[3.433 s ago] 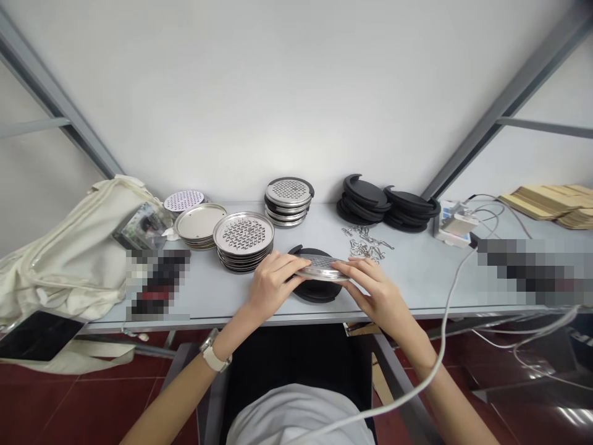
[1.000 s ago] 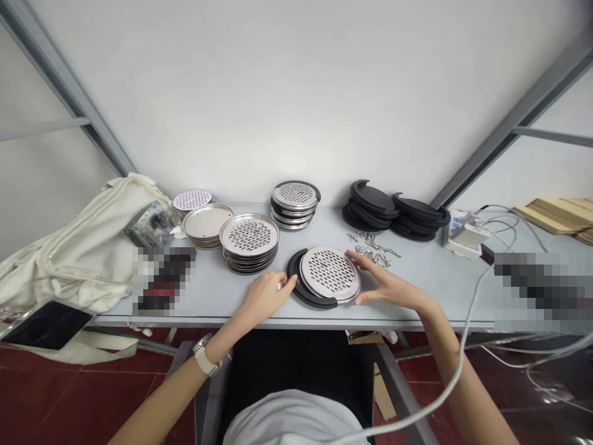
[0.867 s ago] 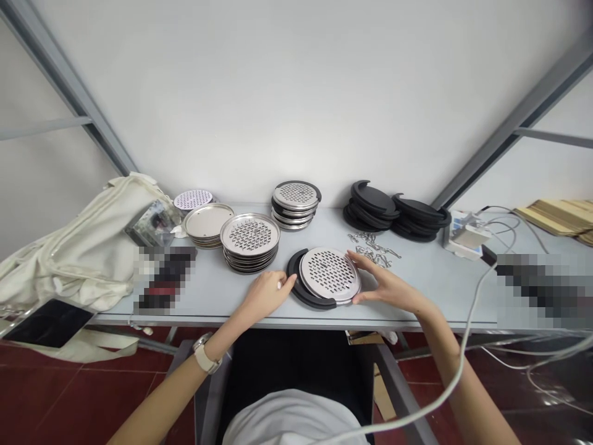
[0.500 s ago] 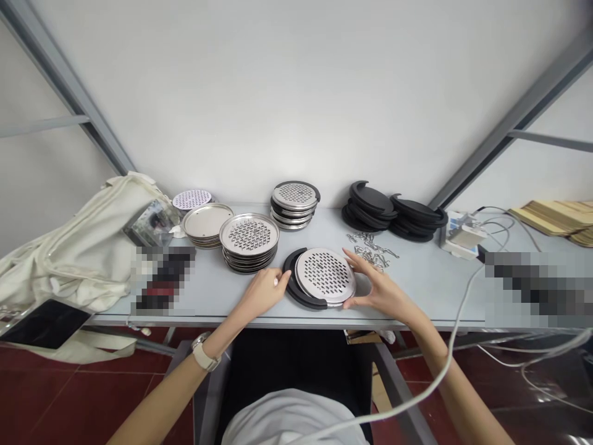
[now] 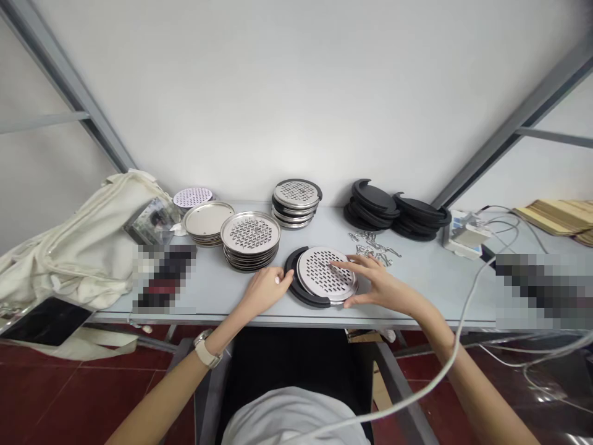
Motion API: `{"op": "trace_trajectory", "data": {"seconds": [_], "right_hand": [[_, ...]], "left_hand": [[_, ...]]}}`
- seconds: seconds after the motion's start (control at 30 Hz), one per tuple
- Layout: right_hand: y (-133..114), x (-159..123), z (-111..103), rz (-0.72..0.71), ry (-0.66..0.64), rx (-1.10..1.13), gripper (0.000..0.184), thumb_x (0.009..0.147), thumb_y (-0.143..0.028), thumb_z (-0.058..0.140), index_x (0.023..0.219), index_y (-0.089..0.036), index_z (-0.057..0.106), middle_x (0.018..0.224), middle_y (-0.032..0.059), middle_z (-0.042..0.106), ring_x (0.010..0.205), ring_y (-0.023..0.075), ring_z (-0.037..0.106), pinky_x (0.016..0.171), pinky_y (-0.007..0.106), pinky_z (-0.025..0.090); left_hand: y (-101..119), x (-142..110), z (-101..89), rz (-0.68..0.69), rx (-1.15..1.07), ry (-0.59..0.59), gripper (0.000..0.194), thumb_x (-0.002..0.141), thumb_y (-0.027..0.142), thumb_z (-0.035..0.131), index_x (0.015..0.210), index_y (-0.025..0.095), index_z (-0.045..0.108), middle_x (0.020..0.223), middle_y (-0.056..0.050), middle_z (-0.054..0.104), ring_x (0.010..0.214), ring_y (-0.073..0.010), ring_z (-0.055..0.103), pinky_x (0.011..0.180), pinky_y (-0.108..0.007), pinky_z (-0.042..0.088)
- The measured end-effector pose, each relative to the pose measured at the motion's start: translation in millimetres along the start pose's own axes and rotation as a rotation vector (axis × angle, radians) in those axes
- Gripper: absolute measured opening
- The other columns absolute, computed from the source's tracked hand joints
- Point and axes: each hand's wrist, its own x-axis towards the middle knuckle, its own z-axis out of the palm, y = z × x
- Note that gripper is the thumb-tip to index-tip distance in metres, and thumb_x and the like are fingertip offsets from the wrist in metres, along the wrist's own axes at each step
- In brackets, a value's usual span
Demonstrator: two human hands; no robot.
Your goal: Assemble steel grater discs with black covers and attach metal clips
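Observation:
A round metal grater plate [image 5: 319, 275] lies holes up on the bench. A black rim-shaped holder [image 5: 296, 293] hugs its left side and front. My left hand [image 5: 266, 289] is closed, fingers curled, with the thumb pressed to the holder's left edge; a small white spot shows by the thumb. Over the plate's right side spreads my right hand [image 5: 382, 287], fingers apart. Its index finger reaches across the perforated face, and the thumb is at the front right edge. Whether the fingertip touches the surface, I cannot tell. Small metal pieces [image 5: 373, 244] lie loose behind this hand.
Stacked graters [image 5: 250, 235], plain metal discs [image 5: 208, 219] and finished-looking graters with black rims [image 5: 296, 194] stand behind. Black holders [image 5: 373, 204] are piled at the back right. A white cable [image 5: 456, 346] crosses before my right arm. A cream bag [image 5: 88, 235] lies left.
My right hand has shifted from the plate's right edge to over its face, index finger now on or above the holes. The left hand stays at the holder.

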Motion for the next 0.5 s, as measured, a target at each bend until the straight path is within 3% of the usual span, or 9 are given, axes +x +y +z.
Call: {"op": "trace_trajectory", "data": {"seconds": [0.1, 0.2, 0.33, 0.5], "right_hand": [[-7, 12, -10, 0.011, -0.045, -0.076, 0.095, 0.062, -0.072, 0.067, 0.144, -0.036, 0.037, 0.15, 0.0119, 0.033, 0.14, 0.0401, 0.022, 0.111, 0.06, 0.016], [-16, 28, -18, -0.008, -0.15, -0.057, 0.099, 0.062, -0.071, 0.068, 0.147, -0.037, 0.03, 0.157, 0.0083, 0.019, 0.143, 0.0407, 0.012, 0.112, 0.06, 0.012], [-25, 47, -22, -0.033, -0.319, -0.045, 0.092, 0.064, -0.067, 0.07, 0.144, -0.037, 0.037, 0.156, 0.0076, 0.023, 0.142, 0.041, 0.016, 0.113, 0.058, 0.012], [-27, 56, -21, 0.013, -0.371, -0.059, 0.091, 0.06, -0.063, 0.074, 0.141, -0.04, 0.041, 0.155, 0.0069, 0.027, 0.139, 0.0431, 0.024, 0.11, 0.057, 0.021]], "left_hand": [[2, 0, 0.2, -0.01, 0.01, -0.001, 0.044, 0.088, 0.05, 0.042, 0.056, 0.019, 0.043, 0.054, 0.0, 0.049, 0.055, -0.0136, 0.043, 0.057, -0.026, 0.025], [2, 0, 0.3, -0.003, 0.01, -0.002, 0.044, 0.087, 0.049, 0.041, 0.055, 0.019, 0.043, 0.053, 0.0, 0.048, 0.055, -0.0137, 0.042, 0.056, -0.026, 0.024], [1, 1, 1.2, -0.011, 0.018, 0.0, 0.043, 0.087, 0.05, 0.041, 0.056, 0.019, 0.045, 0.054, -0.001, 0.049, 0.054, -0.0137, 0.041, 0.056, -0.026, 0.024], [0, 2, 1.6, 0.009, 0.01, -0.016, 0.044, 0.087, 0.049, 0.041, 0.056, 0.019, 0.045, 0.053, 0.0, 0.048, 0.055, -0.0135, 0.04, 0.056, -0.026, 0.023]]}}
